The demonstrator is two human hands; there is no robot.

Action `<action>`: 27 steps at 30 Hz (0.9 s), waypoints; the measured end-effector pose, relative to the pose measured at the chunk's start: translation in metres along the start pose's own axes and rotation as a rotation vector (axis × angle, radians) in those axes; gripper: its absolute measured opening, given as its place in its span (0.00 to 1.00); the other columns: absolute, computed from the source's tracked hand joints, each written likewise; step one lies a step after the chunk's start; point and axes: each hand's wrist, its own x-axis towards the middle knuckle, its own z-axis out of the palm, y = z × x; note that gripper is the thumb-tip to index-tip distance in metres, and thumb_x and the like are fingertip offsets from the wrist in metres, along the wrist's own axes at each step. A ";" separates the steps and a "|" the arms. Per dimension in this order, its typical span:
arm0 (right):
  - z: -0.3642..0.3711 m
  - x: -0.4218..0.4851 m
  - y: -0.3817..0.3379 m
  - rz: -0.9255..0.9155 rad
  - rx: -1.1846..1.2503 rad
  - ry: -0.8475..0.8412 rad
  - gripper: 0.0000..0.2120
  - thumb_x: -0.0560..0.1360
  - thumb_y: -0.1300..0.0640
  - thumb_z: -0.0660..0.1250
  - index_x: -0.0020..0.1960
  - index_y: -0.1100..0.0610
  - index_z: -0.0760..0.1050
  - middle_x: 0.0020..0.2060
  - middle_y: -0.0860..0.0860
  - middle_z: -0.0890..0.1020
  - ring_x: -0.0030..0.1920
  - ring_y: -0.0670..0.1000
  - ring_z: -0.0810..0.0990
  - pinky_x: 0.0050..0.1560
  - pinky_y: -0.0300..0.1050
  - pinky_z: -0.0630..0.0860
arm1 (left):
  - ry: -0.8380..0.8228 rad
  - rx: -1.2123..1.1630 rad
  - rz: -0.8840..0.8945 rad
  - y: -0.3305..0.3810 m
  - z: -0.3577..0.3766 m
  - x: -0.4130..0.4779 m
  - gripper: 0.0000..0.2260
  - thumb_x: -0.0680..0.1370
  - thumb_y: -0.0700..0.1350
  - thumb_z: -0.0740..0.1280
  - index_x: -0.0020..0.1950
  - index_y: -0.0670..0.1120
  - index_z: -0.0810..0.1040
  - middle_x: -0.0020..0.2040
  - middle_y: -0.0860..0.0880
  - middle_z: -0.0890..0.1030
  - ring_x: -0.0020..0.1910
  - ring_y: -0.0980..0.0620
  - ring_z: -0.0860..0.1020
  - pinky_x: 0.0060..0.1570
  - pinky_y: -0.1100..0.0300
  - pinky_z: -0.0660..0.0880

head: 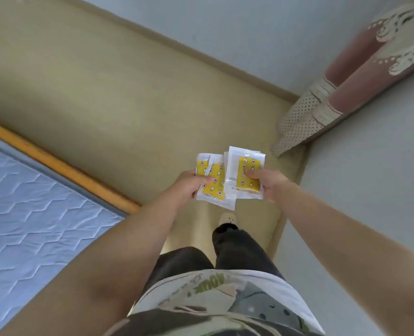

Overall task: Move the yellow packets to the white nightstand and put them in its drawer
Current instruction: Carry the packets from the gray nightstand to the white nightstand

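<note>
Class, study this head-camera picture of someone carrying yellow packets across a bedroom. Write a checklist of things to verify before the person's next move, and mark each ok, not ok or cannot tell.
1. Left hand has a firm hold on its yellow packets: ok, thumb pressed on top.
2. Right hand holds its packet: ok, thumb across the yellow face.
3. No packet slipping loose: cannot tell; the left bunch is fanned and overlapping.
4. Floor ahead free of obstacles: ok, bare up to the wall.
5. White nightstand in sight: not ok, it is nowhere in view.
6. Clearance from the mattress on the left and the curtain on the right: ok, both lie off to the sides.
</note>
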 end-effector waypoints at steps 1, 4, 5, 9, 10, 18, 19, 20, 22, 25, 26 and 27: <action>0.005 0.013 -0.021 0.013 -0.022 -0.035 0.10 0.74 0.65 0.69 0.55 0.63 0.77 0.54 0.58 0.82 0.48 0.58 0.82 0.47 0.56 0.79 | 0.025 -0.055 -0.009 0.012 -0.003 0.013 0.05 0.74 0.37 0.71 0.48 0.45 0.81 0.49 0.43 0.84 0.50 0.42 0.83 0.56 0.47 0.77; 0.028 0.046 -0.075 0.038 -0.093 -0.090 0.13 0.76 0.66 0.66 0.60 0.64 0.75 0.54 0.58 0.80 0.52 0.58 0.80 0.46 0.54 0.78 | 0.134 -0.213 -0.042 0.041 -0.022 0.036 0.05 0.75 0.36 0.70 0.49 0.43 0.80 0.42 0.47 0.85 0.45 0.45 0.83 0.52 0.49 0.79; 0.040 0.055 -0.091 0.047 -0.124 -0.092 0.14 0.76 0.66 0.66 0.61 0.65 0.74 0.54 0.58 0.80 0.53 0.58 0.80 0.49 0.54 0.78 | 0.178 -0.253 -0.051 0.047 -0.032 0.041 0.05 0.75 0.37 0.70 0.50 0.42 0.79 0.42 0.47 0.85 0.44 0.46 0.83 0.51 0.51 0.79; 0.101 0.091 -0.150 0.095 -0.275 -0.137 0.13 0.75 0.66 0.67 0.59 0.63 0.75 0.47 0.55 0.82 0.50 0.57 0.81 0.51 0.53 0.79 | 0.281 -0.464 -0.070 0.071 -0.087 0.062 0.09 0.76 0.36 0.69 0.56 0.41 0.77 0.50 0.44 0.83 0.46 0.46 0.82 0.44 0.54 0.81; 0.120 0.099 -0.164 0.101 -0.300 -0.145 0.12 0.75 0.66 0.67 0.59 0.63 0.75 0.47 0.55 0.81 0.50 0.57 0.82 0.49 0.51 0.80 | 0.307 -0.517 -0.075 0.077 -0.103 0.069 0.10 0.76 0.36 0.69 0.56 0.40 0.76 0.51 0.43 0.82 0.45 0.46 0.82 0.43 0.54 0.81; 0.311 0.152 -0.285 0.110 -0.480 -0.191 0.14 0.75 0.68 0.67 0.61 0.64 0.74 0.57 0.59 0.80 0.57 0.60 0.80 0.47 0.57 0.76 | 0.437 -0.712 -0.044 0.169 -0.258 0.131 0.07 0.77 0.36 0.68 0.54 0.42 0.76 0.47 0.45 0.83 0.44 0.47 0.83 0.43 0.54 0.81; 0.337 0.157 -0.302 0.114 -0.492 -0.195 0.14 0.75 0.68 0.67 0.60 0.64 0.75 0.57 0.59 0.80 0.57 0.60 0.80 0.47 0.57 0.76 | 0.443 -0.732 -0.038 0.184 -0.281 0.137 0.07 0.77 0.36 0.67 0.55 0.42 0.76 0.48 0.45 0.83 0.45 0.47 0.82 0.44 0.53 0.81; 0.364 0.160 -0.318 0.120 -0.501 -0.206 0.13 0.75 0.68 0.66 0.60 0.64 0.75 0.56 0.59 0.80 0.57 0.60 0.80 0.48 0.58 0.76 | 0.451 -0.747 -0.035 0.197 -0.302 0.141 0.08 0.77 0.36 0.67 0.55 0.42 0.76 0.48 0.45 0.83 0.45 0.47 0.82 0.46 0.53 0.81; 0.418 0.162 -0.349 0.117 -0.533 -0.249 0.11 0.75 0.67 0.66 0.57 0.63 0.75 0.55 0.59 0.80 0.56 0.61 0.80 0.49 0.60 0.77 | 0.487 -0.752 -0.029 0.222 -0.345 0.146 0.06 0.77 0.36 0.68 0.53 0.42 0.77 0.47 0.45 0.83 0.44 0.47 0.82 0.46 0.54 0.81; 0.493 0.164 -0.390 0.075 -0.605 -0.292 0.10 0.74 0.67 0.68 0.55 0.63 0.76 0.50 0.59 0.82 0.48 0.59 0.81 0.46 0.60 0.78 | 0.542 -0.794 -0.010 0.257 -0.406 0.150 0.05 0.76 0.36 0.69 0.49 0.44 0.78 0.50 0.44 0.83 0.47 0.46 0.83 0.51 0.51 0.79; 0.516 0.164 -0.401 0.060 -0.627 -0.306 0.09 0.74 0.68 0.68 0.53 0.64 0.76 0.46 0.58 0.82 0.44 0.59 0.81 0.43 0.58 0.78 | 0.552 -0.820 -0.002 0.266 -0.425 0.152 0.05 0.76 0.36 0.69 0.50 0.44 0.78 0.50 0.44 0.83 0.47 0.46 0.83 0.52 0.51 0.79; 0.538 0.165 -0.413 0.046 -0.649 -0.322 0.06 0.74 0.68 0.68 0.51 0.64 0.77 0.43 0.57 0.81 0.41 0.58 0.81 0.40 0.56 0.78 | 0.558 -0.848 0.007 0.275 -0.443 0.154 0.06 0.76 0.36 0.69 0.51 0.43 0.78 0.49 0.45 0.83 0.45 0.47 0.83 0.51 0.51 0.80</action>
